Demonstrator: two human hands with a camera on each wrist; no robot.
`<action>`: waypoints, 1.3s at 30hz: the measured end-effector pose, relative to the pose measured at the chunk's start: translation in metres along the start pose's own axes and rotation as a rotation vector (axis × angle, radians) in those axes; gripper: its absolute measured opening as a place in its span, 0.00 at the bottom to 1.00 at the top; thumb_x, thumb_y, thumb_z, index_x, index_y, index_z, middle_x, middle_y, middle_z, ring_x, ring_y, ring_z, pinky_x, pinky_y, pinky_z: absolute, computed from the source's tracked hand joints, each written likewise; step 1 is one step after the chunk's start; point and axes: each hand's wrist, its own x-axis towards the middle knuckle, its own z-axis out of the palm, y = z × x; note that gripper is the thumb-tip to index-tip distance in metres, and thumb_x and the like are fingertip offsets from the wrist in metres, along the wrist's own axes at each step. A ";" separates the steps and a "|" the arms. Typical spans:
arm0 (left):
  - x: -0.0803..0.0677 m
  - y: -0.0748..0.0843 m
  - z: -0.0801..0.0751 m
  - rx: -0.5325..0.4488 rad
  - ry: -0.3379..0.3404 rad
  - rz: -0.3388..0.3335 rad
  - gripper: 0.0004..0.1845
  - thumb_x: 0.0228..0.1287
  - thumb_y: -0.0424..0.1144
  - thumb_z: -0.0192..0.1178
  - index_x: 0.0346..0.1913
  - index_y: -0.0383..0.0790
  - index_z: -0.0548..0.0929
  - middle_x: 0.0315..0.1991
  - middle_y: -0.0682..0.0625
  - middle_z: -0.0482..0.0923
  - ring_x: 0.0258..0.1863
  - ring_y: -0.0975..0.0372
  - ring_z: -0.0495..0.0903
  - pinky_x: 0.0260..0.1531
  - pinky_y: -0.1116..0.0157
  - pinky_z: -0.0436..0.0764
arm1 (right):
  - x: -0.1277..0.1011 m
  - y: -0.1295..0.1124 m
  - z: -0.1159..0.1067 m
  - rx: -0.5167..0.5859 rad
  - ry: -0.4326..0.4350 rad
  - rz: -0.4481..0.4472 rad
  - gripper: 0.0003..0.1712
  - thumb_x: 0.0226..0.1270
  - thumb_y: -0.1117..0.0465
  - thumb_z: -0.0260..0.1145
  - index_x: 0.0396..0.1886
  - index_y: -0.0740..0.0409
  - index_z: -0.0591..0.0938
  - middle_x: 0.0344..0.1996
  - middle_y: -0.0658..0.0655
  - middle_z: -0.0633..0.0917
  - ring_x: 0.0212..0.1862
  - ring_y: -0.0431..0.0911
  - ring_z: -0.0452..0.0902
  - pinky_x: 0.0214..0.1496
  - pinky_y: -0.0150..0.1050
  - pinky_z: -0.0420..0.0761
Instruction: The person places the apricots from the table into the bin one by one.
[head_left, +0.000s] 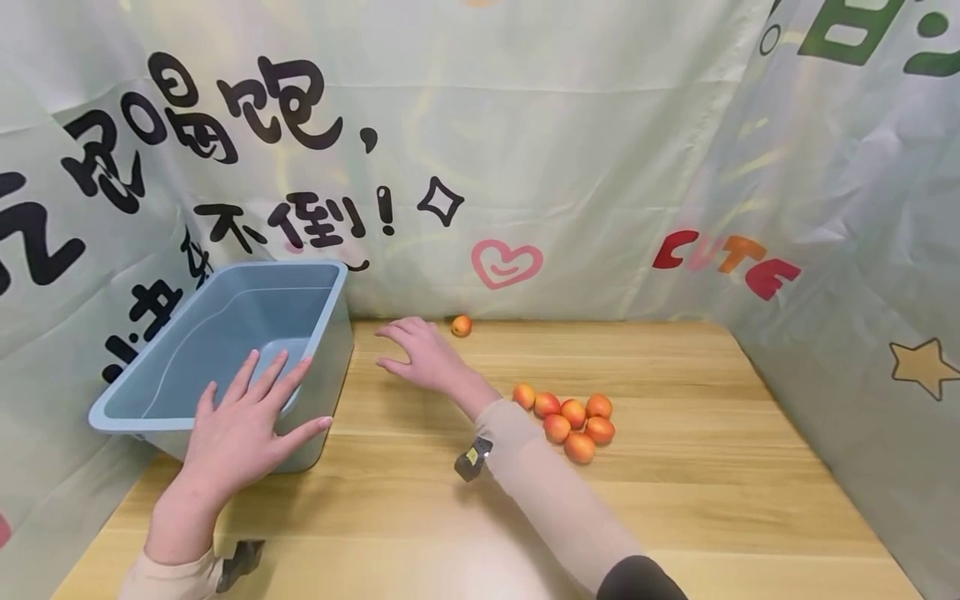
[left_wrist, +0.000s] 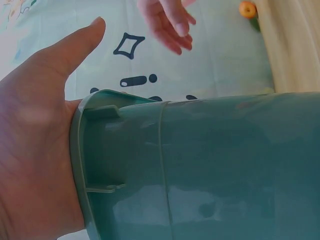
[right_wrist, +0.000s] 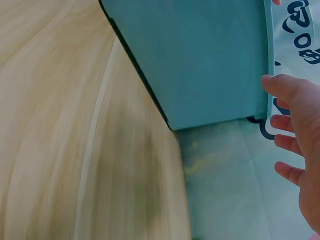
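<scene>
A light blue plastic tub (head_left: pixel 330 333) stands on the left of the wooden table. My left hand (head_left: pixel 243 425) lies over its near rim with the fingers spread and straight; in the left wrist view the palm (left_wrist: pixel 35 130) is right at the rim. To the right of the tub, my right hand (head_left: pixel 423 354) is held above the table with loosely extended fingers and nothing in them. In the right wrist view its thumb (right_wrist: pixel 285 86) overlaps the tub's edge. Behind that hand lies a single apricot (head_left: pixel 461 326), orange-red, near the table's back edge.
Several more apricots (head_left: pixel 573 412) lie in a loose cluster to the right of the right forearm (head_left: pixel 555 492). A printed cloth (head_left: pixel 570 167) hangs around the back and sides of the wooden table (head_left: pixel 712 467).
</scene>
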 end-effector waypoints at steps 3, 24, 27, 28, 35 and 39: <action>0.000 0.001 0.000 0.000 -0.006 0.001 0.47 0.58 0.75 0.50 0.77 0.62 0.52 0.76 0.43 0.57 0.78 0.46 0.44 0.60 0.28 0.50 | -0.008 0.004 -0.005 -0.013 0.026 -0.016 0.27 0.66 0.44 0.64 0.61 0.48 0.78 0.59 0.50 0.81 0.63 0.47 0.73 0.62 0.46 0.74; 0.000 0.000 0.000 -0.028 -0.003 -0.005 0.47 0.57 0.73 0.54 0.77 0.61 0.54 0.76 0.43 0.57 0.79 0.47 0.42 0.61 0.27 0.48 | -0.064 0.040 -0.034 -0.098 0.120 -0.048 0.26 0.62 0.48 0.70 0.57 0.52 0.80 0.53 0.53 0.83 0.57 0.50 0.77 0.59 0.48 0.78; 0.000 0.000 -0.001 -0.028 -0.003 -0.004 0.47 0.57 0.73 0.54 0.77 0.60 0.54 0.76 0.43 0.58 0.79 0.47 0.42 0.61 0.28 0.48 | -0.073 0.045 -0.035 -0.102 0.142 -0.053 0.26 0.61 0.48 0.71 0.57 0.53 0.81 0.52 0.55 0.84 0.57 0.51 0.78 0.59 0.50 0.78; 0.000 0.000 -0.001 -0.027 -0.004 -0.004 0.47 0.57 0.73 0.54 0.77 0.60 0.54 0.76 0.43 0.58 0.79 0.47 0.42 0.61 0.28 0.48 | -0.077 0.047 -0.035 -0.103 0.145 -0.050 0.27 0.60 0.48 0.71 0.56 0.54 0.81 0.52 0.55 0.84 0.57 0.51 0.78 0.59 0.50 0.78; 0.001 0.001 -0.001 -0.018 -0.016 -0.006 0.47 0.58 0.74 0.53 0.77 0.60 0.53 0.76 0.43 0.57 0.79 0.47 0.42 0.61 0.27 0.48 | -0.097 0.057 -0.040 -0.108 0.130 0.002 0.26 0.60 0.48 0.72 0.55 0.53 0.81 0.51 0.54 0.84 0.57 0.51 0.78 0.59 0.51 0.77; 0.001 0.001 -0.001 -0.014 -0.022 -0.002 0.47 0.58 0.74 0.51 0.77 0.60 0.52 0.76 0.43 0.56 0.79 0.47 0.41 0.61 0.27 0.48 | -0.109 0.062 -0.045 -0.086 0.125 0.038 0.26 0.59 0.49 0.73 0.55 0.54 0.81 0.50 0.56 0.84 0.56 0.52 0.78 0.59 0.53 0.77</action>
